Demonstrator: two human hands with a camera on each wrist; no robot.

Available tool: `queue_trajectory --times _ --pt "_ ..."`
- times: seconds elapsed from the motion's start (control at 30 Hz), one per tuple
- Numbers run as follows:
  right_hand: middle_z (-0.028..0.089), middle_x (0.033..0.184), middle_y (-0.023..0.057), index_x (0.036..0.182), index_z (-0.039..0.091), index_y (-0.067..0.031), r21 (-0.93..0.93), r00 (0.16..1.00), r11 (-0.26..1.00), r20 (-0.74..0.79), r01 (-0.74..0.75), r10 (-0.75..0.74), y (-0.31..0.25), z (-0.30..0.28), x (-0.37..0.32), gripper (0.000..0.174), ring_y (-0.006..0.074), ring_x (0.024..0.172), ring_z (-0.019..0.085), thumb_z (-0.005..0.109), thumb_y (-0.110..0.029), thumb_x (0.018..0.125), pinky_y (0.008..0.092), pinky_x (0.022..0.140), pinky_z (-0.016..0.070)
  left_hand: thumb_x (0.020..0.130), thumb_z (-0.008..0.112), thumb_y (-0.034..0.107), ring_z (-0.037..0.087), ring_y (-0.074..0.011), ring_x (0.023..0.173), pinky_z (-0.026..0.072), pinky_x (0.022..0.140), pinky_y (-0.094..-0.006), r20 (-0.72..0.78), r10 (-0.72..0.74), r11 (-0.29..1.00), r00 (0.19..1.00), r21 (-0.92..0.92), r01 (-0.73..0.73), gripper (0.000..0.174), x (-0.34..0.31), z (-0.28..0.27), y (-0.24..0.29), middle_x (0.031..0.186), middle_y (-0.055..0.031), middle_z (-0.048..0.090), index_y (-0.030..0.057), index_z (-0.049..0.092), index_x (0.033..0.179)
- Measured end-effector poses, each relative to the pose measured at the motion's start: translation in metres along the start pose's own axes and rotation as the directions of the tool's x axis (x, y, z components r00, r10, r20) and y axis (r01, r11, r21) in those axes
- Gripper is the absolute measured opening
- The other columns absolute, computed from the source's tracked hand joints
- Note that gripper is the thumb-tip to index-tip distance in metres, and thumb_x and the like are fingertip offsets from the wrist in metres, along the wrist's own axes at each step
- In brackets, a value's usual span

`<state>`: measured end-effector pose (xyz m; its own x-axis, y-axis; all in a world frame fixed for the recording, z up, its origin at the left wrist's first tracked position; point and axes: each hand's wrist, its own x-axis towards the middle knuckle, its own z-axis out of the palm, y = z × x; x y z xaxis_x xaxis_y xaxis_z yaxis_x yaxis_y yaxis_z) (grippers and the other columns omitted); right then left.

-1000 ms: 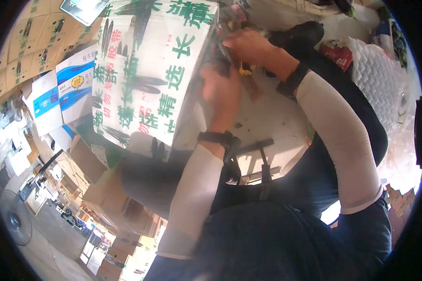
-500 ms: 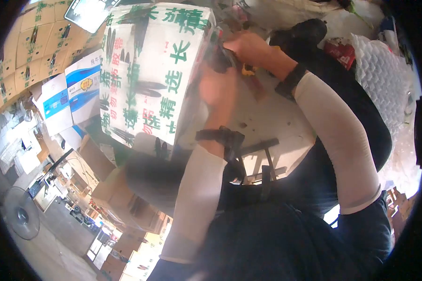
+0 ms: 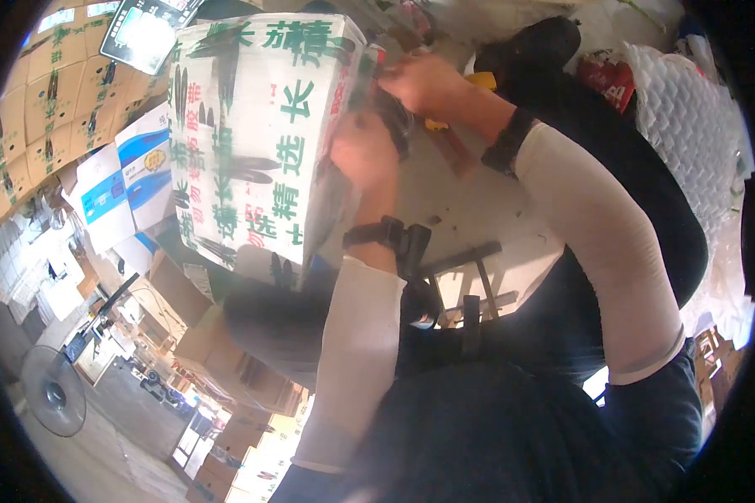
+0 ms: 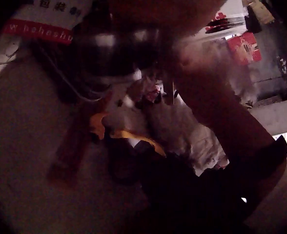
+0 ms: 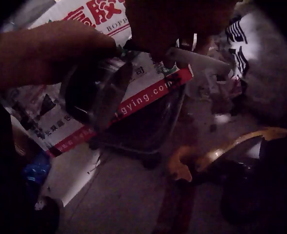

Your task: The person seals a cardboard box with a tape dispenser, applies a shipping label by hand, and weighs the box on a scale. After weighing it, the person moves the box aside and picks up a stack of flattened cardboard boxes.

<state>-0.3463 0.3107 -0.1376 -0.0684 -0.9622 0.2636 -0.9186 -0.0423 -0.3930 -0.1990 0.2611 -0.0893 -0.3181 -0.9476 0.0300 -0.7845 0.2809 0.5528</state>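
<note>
Left hand (image 3: 363,155) beside the side of the white carton (image 3: 252,201), apparently gripping the dark roll (image 5: 85,95), one finger across its top edge. Right hand (image 3: 428,84) close by, fingers bent in toward the roll; cannot tell whether they pinch anything, tips lost in blur and shadow. So the roll sits between the hands, above the pale floor (image 3: 470,210).

Risks, my judgement: roll could slide out if the left fingers ease, being round and slick. Printed sheet (image 5: 143,102) lies right behind it and could crease or snag if caught under a finger. Yellow tool (image 5: 220,152) appears to lie below the hands; a dropped roll might strike it. If it carries a blade, which I cannot see, a low reach could nick a knuckle.

Roll's look: near-black, glossy, pale streaks of glare, a clear-looking rim at one end, tilted. Probably tape; too dim for certainty. Larger clear curved edge underneath, perhaps another piece.
</note>
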Motion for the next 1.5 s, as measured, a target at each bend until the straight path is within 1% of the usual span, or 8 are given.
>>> queue_trajectory --times 0.53,0.8,0.97,1.07,1.23,1.33,1.4,1.5 --pt "0.068 0.091 0.0225 0.096 0.068 -0.0061 0.246 0.773 0.865 0.594 -0.437 0.222 0.015 0.008 -0.022 0.023 0.0399 0.085 0.067 0.06 -0.007 0.075 0.0477 0.07 0.0535 0.091 0.065 0.021 0.059 -0.0136 0.089 0.0452 0.082 -0.0271 0.725 -0.218 0.824 0.653 -0.222 0.521 0.024 -0.021 -0.103 0.016 0.094 -0.0063 0.068 -0.0006 0.07 0.1" --pt "0.068 0.091 0.0215 0.083 0.066 0.0038 0.33 0.864 0.918 0.503 -0.217 0.023 -0.104 0.075 -0.102 0.017 0.0406 0.086 0.067 0.059 -0.01 0.076 0.0501 0.072 0.0539 0.096 0.057 0.028 0.056 -0.0117 0.068 0.0389 0.055 -0.0247 0.558 0.05 0.274 0.828 -0.805 0.526 0.027 0.022 -0.202 0.047 0.081 -0.0043 0.06 0.0014 0.061 0.102" --pt "0.066 0.082 0.0231 0.084 0.063 0.0027 0.476 0.748 0.809 0.66 -0.344 -0.069 -0.121 0.091 -0.13 0.019 0.0405 0.076 0.065 0.06 -0.014 0.075 0.0527 0.068 0.0513 0.096 0.059 0.015 0.062 -0.02 0.094 0.0507 0.079 -0.0324 -0.169 0.285 0.854 0.943 -0.402 -0.33 0.03 0.067 -0.255 0.054 0.103 -0.0136 0.065 -0.0085 0.059 0.115" --pt "0.064 0.086 0.0287 0.09 0.059 0.0076 0.454 0.777 0.644 0.213 -0.616 0.593 -0.099 0.135 -0.1 0.035 0.0465 0.082 0.062 0.056 -0.027 0.088 0.0517 0.072 0.0494 0.095 0.063 0.018 0.062 -0.0191 0.093 0.05 0.079 -0.0309 -0.378 0.318 0.805 0.869 -0.377 -0.459 0.031 0.109 -0.259 0.042 0.105 -0.0136 0.066 -0.0082 0.06 0.112" --pt "0.057 0.112 0.0372 0.114 0.054 0.0103 0.778 0.302 0.15 0.053 -0.61 0.952 -0.071 0.013 0.022 0.059 0.051 0.106 0.055 0.037 -0.044 0.1 0.0496 0.093 0.0447 0.091 0.066 0.027 0.065 -0.0231 0.093 0.0488 0.082 -0.0337 -0.291 0.386 0.882 0.875 0.394 -0.258 0.03 0.189 -0.223 -0.053 0.103 -0.0146 0.07 0.0048 0.067 0.112" --pt "0.052 0.125 0.0355 0.126 0.048 0.0112 0.76 0.243 0.433 -0.358 -0.485 0.901 -0.052 0.057 0.075 0.063 0.0489 0.118 0.05 0.037 -0.045 0.1 0.0473 0.102 0.0389 0.091 0.064 0.022 0.065 -0.0247 0.096 0.0487 0.084 -0.0346 -0.083 0.207 0.953 0.975 0.243 -0.182 0.032 0.216 -0.209 -0.13 0.107 -0.0157 0.068 -0.0005 0.064 0.114" --pt "0.048 0.134 0.0309 0.131 0.044 0.0105 0.967 0.166 0.025 0.018 -0.255 0.986 -0.042 0.041 0.107 0.059 0.0452 0.125 0.045 0.034 -0.04 0.102 0.046 0.108 0.0331 0.091 0.063 0.021 0.064 -0.0241 0.098 0.0485 0.086 -0.0344 -0.064 0.088 0.995 0.994 0.043 -0.086 0.034 0.214 -0.201 -0.14 0.111 -0.0159 0.067 -0.0019 0.063 0.116" --pt "0.046 0.138 0.0285 0.132 0.044 0.01 0.937 0.208 0.129 -0.062 -0.325 0.976 -0.058 0.041 0.111 0.051 0.0429 0.129 0.041 0.033 -0.031 0.103 0.0458 0.11 0.0296 0.093 0.06 0.019 0.06 -0.0232 0.105 0.0476 0.088 -0.0338 -0.011 -0.084 0.99 0.996 -0.116 0.082 0.038 0.209 -0.192 -0.13 0.118 -0.0162 0.062 -0.0047 0.057 0.123"
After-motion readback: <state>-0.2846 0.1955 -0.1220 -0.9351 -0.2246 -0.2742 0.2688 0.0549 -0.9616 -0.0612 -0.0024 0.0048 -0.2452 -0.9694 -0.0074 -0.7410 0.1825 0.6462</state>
